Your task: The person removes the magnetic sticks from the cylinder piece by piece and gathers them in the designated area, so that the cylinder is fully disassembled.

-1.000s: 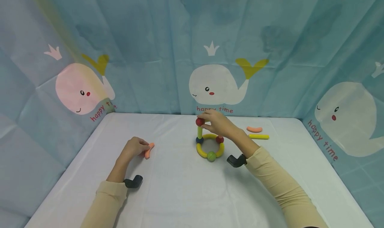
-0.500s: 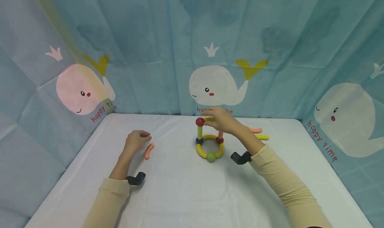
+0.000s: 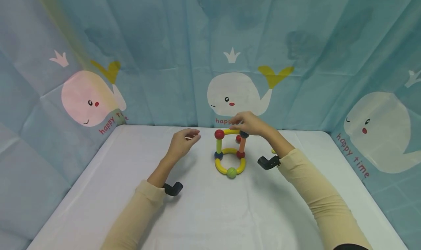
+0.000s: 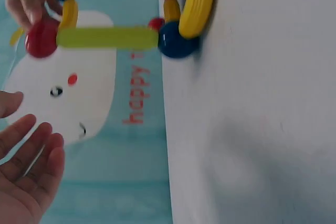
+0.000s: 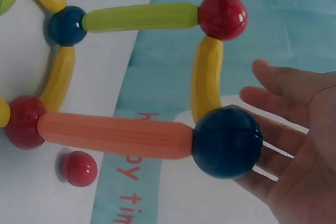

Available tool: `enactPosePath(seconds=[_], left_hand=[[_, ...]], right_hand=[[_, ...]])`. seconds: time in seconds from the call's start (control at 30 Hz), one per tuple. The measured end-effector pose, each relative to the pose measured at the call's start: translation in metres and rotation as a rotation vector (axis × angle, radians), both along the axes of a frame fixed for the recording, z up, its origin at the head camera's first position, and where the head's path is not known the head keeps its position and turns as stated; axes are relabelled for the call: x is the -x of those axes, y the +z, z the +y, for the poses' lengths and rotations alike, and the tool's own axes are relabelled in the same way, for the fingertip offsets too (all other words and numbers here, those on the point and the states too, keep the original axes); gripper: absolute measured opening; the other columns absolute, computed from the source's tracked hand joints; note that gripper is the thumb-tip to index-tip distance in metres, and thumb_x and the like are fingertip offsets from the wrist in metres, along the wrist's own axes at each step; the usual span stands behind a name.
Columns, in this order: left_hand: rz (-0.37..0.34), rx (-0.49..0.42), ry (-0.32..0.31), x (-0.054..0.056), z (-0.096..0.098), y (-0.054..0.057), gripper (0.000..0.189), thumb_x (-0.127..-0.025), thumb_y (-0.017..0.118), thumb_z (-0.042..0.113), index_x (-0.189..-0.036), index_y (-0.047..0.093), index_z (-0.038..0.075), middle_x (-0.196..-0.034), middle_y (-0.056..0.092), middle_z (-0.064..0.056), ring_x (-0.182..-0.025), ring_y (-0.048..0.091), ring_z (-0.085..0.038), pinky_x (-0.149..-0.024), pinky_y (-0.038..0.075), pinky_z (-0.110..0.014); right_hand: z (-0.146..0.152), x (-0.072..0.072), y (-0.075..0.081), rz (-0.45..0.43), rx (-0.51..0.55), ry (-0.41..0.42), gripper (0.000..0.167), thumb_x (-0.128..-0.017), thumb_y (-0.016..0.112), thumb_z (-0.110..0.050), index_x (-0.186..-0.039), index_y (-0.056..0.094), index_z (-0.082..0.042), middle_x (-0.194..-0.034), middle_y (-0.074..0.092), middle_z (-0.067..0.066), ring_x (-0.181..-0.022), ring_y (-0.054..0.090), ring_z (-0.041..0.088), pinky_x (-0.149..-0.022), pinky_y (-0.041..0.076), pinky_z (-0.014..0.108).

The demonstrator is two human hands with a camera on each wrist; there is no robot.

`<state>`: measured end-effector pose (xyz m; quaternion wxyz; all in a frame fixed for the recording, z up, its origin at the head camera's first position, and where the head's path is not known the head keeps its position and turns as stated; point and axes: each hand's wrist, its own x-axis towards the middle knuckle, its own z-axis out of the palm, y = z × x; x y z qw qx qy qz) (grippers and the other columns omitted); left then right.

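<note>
A toy frame of rods and balls stands mid-table. Its base is a ring of yellow curved rods (image 3: 221, 166) with a green ball (image 3: 231, 172) in front. A light green rod (image 3: 219, 146) and an orange rod (image 3: 242, 145) rise from it, capped by a red ball (image 3: 219, 134) and a dark blue ball (image 5: 227, 142). A yellow curved rod (image 5: 206, 77) joins these tops. My right hand (image 3: 250, 123) is at the blue ball, fingers extended behind it. My left hand (image 3: 182, 142) hovers left of the frame, holding nothing, its fingers spread in the left wrist view.
A loose red ball (image 5: 80, 169) lies on the table behind the frame. The tip of a yellow rod (image 3: 273, 151) shows past my right forearm. Whale-printed curtains (image 3: 158, 60) rise behind the white table (image 3: 210, 213).
My left hand has let go of the orange curved rod and moved right toward the frame; its forearm now covers that rod. My right hand has slid from the red ball to the blue one.
</note>
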<state>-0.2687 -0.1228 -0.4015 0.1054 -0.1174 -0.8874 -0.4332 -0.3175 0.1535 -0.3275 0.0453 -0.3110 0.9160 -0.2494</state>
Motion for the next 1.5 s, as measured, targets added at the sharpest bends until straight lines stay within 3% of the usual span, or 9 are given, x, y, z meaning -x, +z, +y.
enactPosePath(seconds=[0.17,0.5,0.83,1.5], left_hand=[[0.028,-0.049,-0.085,0.003,0.032,0.002,0.039,-0.093,0.066,0.026,-0.126,0.064,0.005,-0.120,0.068,-0.011,-0.109,0.065,-0.026,-0.093,0.056,-0.039],[0.074,-0.124,-0.149,0.006,0.062,-0.007,0.044,-0.092,0.068,0.026,-0.129,0.061,0.004,-0.118,0.068,-0.012,-0.105,0.066,-0.024,-0.088,0.058,-0.034],[0.065,-0.144,-0.140,0.006,0.068,-0.007,0.042,-0.092,0.067,0.026,-0.128,0.062,0.004,-0.116,0.069,-0.012,-0.105,0.066,-0.024,-0.089,0.057,-0.036],[0.057,-0.136,-0.101,0.005,0.067,-0.008,0.041,-0.092,0.067,0.029,-0.127,0.063,0.007,-0.117,0.069,-0.011,-0.103,0.066,-0.026,-0.087,0.058,-0.038]], right_hand=[[-0.008,0.003,-0.003,-0.077,-0.043,0.003,0.034,-0.093,0.066,-0.022,-0.121,0.068,-0.003,-0.119,0.068,0.015,-0.107,0.063,0.028,-0.093,0.055,0.042],[-0.015,0.006,-0.011,-0.064,-0.084,0.017,0.025,-0.092,0.067,-0.017,-0.114,0.072,-0.006,-0.106,0.073,0.009,-0.095,0.067,0.022,-0.084,0.058,0.036],[-0.013,0.006,-0.018,-0.007,-0.039,0.045,0.021,-0.091,0.067,-0.010,-0.110,0.073,-0.004,-0.106,0.072,0.011,-0.094,0.068,0.024,-0.085,0.059,0.035],[-0.015,0.003,-0.020,0.068,-0.088,0.074,0.022,-0.092,0.066,-0.010,-0.111,0.072,-0.003,-0.104,0.072,0.011,-0.093,0.067,0.023,-0.084,0.059,0.033]])
